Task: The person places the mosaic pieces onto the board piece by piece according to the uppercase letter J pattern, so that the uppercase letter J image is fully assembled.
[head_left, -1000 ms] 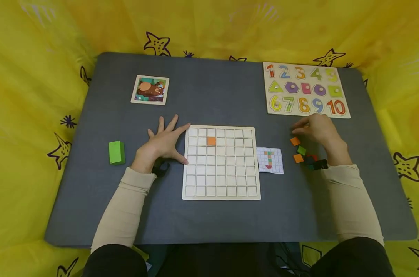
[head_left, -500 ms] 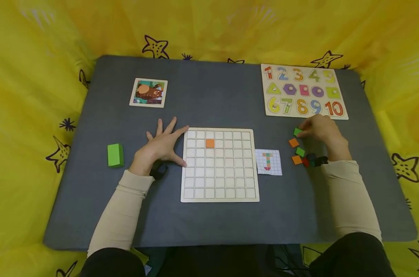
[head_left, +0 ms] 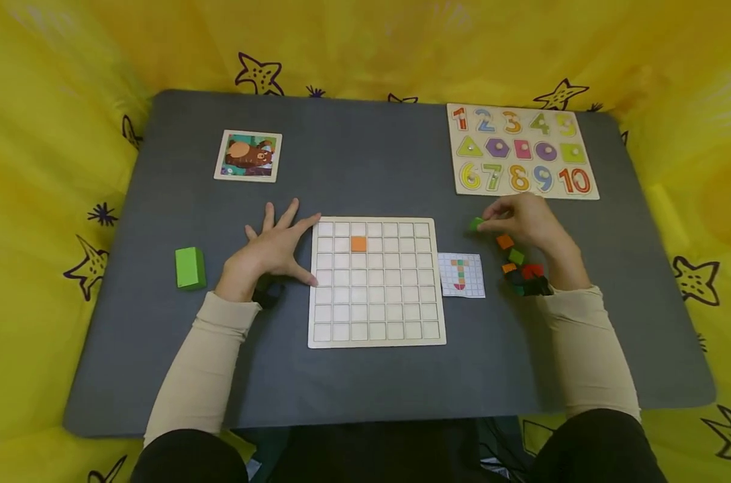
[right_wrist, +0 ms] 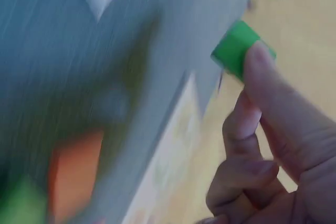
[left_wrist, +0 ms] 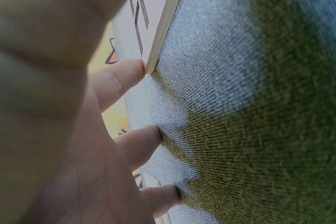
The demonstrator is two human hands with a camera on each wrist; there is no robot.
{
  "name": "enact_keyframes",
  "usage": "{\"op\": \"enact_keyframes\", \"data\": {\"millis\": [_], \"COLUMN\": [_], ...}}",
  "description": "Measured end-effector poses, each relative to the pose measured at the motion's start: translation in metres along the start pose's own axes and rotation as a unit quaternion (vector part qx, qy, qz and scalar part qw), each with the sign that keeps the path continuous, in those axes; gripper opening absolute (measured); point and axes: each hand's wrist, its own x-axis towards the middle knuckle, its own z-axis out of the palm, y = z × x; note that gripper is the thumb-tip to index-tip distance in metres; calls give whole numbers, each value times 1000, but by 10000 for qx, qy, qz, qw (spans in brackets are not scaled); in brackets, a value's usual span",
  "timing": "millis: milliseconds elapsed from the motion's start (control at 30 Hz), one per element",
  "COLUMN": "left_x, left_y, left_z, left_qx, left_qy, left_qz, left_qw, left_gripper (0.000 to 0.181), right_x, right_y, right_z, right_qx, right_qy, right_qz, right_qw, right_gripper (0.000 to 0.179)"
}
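Observation:
My right hand [head_left: 525, 218] pinches a small green cube [right_wrist: 236, 48] between thumb and fingers, lifted off the table between the board and the loose blocks. My left hand [head_left: 270, 251] is spread, its thumb and index fingertip touching the left edge of a wooden grid board [head_left: 377, 347]. In the left wrist view the index finger [left_wrist: 123, 80] meets the corner of that board. One orange block [head_left: 358, 243] sits in a cell near the top of the grid. Against the board's right edge lies a pattern card [head_left: 470, 275] showing a coloured J-like shape.
Below the right hand lie loose blocks: orange [head_left: 505, 241], green [head_left: 516, 256] and red [head_left: 531, 270]. A number puzzle board [head_left: 525, 184] lies at the back right, a bear picture puzzle [head_left: 248, 155] at the back left. A green box-shaped block [head_left: 190, 268] stands at the left.
The right hand picked up the green cube from beside the loose blocks and carried it left toward the board. The left hand stays at the board's edge.

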Motion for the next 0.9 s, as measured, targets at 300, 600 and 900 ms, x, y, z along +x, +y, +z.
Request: {"op": "enact_keyframes", "data": {"millis": [300,600,900], "left_x": [3,-1,-3], "left_y": [-2,-4,-4], "left_z": [2,3,-2], "left_qx": [-167,-222,-159], "left_qy": [2,52,97], "left_qz": [42,26,-4], "left_qw": [9999,9997,9998], "left_gripper": [126,126,128], "right_x": [41,63,60], "right_y": [-78,-122,-141], "right_z": [54,88,90], "right_qx": [306,38,-569], "right_qy": [-1077,-1557,-1456], "right_qz": [-821,-922,-87], "right_qw": [9903,9835,9877], "right_gripper": [14,16,14]}}
